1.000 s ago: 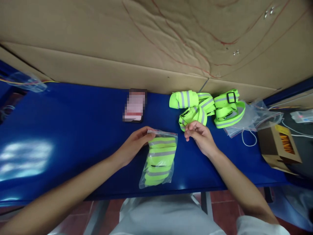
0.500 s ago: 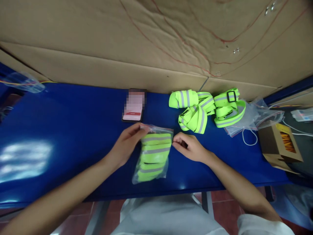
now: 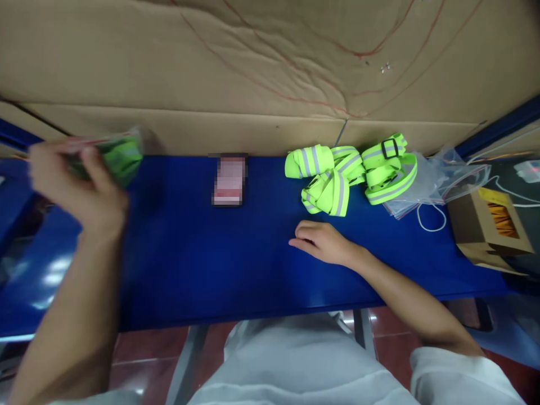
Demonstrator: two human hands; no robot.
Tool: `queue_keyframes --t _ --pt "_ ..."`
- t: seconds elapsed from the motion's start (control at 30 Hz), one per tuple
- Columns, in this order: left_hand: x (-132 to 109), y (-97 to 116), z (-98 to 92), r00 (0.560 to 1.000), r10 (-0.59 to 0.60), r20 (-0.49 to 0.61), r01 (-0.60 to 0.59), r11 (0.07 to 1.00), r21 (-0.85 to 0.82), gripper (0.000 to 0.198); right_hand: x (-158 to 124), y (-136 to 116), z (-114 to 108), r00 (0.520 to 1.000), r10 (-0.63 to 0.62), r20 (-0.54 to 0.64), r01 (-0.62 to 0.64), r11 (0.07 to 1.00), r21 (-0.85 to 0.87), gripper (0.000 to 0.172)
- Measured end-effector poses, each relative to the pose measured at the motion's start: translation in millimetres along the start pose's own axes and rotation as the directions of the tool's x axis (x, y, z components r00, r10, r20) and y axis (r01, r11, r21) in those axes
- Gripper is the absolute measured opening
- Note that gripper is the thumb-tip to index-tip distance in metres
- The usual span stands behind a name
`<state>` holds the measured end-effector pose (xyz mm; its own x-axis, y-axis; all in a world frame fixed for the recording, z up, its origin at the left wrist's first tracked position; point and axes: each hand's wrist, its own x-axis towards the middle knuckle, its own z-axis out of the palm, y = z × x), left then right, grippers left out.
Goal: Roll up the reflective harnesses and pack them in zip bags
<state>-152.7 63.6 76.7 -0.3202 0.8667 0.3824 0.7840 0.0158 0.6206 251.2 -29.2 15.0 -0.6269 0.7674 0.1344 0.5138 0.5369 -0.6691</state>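
Observation:
My left hand (image 3: 80,185), raised at the far left, is closed on a clear zip bag (image 3: 122,154) with a folded neon-green reflective strap inside. Motion blurs the bag a little, and my fingers hide part of it. My right hand (image 3: 323,241) rests over the blue table (image 3: 202,259) with its fingers curled and nothing visible in them. Just beyond it lie rolled neon-green straps with grey reflective stripes (image 3: 327,191). Another strap with a black buckle (image 3: 390,169) sits to their right.
A phone (image 3: 230,180) lies near the back edge. Empty clear zip bags (image 3: 428,185) and a white cord loop (image 3: 431,218) are at the right, beside a small cardboard box (image 3: 485,225). Cardboard sheeting (image 3: 189,132) stands along the back.
My left hand has carried the bagged strap from the table's middle up to the far left. My right hand has come away from the bag and stays near its former place.

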Motion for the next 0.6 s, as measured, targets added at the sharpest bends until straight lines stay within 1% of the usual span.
queue_keyframes --t 0.03,0.07,0.1,0.17,0.27,0.33,0.4,0.47,0.6 --pt "1 -5 8.5 0.996 0.086 -0.027 -0.085 0.996 0.039 0.061 0 0 0 1.000 0.000 0.002 0.000 1.000 -0.011 0.035" --pt "2 -8 16.9 0.993 0.117 -0.010 -0.117 0.992 0.044 0.059 0 1 0 1.000 0.006 -0.003 -0.006 1.000 -0.011 0.032" --pt "2 -10 24.4 0.989 0.147 0.020 -0.148 0.988 0.043 0.058 0 1 0 1.000 0.015 -0.015 -0.016 1.000 -0.003 0.027" --pt "3 -9 34.1 0.971 0.197 0.138 -0.202 0.979 0.028 0.059 0 2 1 0.999 0.028 -0.034 -0.027 0.999 0.024 0.017" --pt "-2 6 35.6 0.901 0.315 0.299 -0.336 0.942 0.023 0.060 0 3 1 0.999 0.028 -0.023 -0.027 0.998 0.051 0.018" --pt "-10 19 32.5 0.865 0.355 0.354 -0.392 0.919 0.035 0.058 -1 2 0 0.999 0.032 -0.010 -0.032 0.998 0.048 0.017" --pt "-21 29 30.0 0.868 0.349 0.354 -0.402 0.912 0.087 0.055 -1 0 -2 0.999 0.035 0.000 -0.035 0.999 0.032 0.018" --pt "-33 34 28.8 0.888 0.301 0.349 -0.375 0.912 0.167 0.055 -2 -1 -3 0.999 0.030 0.016 -0.030 1.000 0.009 0.019" --pt "-52 30 24.4 0.945 0.167 0.282 -0.257 0.913 0.317 0.067 -3 0 -2 0.999 0.005 0.037 -0.004 1.000 -0.016 0.021"
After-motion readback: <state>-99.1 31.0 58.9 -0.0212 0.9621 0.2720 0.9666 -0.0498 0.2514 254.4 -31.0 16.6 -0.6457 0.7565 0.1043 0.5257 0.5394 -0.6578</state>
